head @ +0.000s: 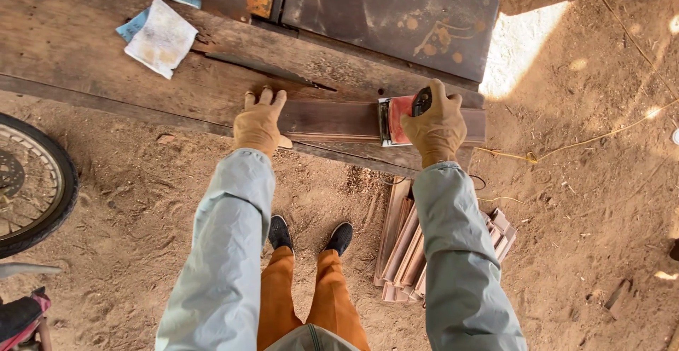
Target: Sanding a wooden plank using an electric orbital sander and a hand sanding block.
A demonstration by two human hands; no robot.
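My left hand (259, 121), in a tan work glove, presses flat on the left end of a narrow dark wood board (332, 119) that lies on a rough plank workbench (85, 47). My right hand (436, 123), also gloved, grips a red and black power sander (398, 119) resting on the right part of the same board. The glove hides most of the sander's body.
Sheets of sandpaper (160, 37) lie on the bench at the back left. A rusty dark metal plate (396, 13) sits behind the board. A stack of wood slats (407, 248) lies on the dirt by my right foot. A yellow cord (587, 139) crosses the ground. A motorbike wheel (32, 181) stands at left.
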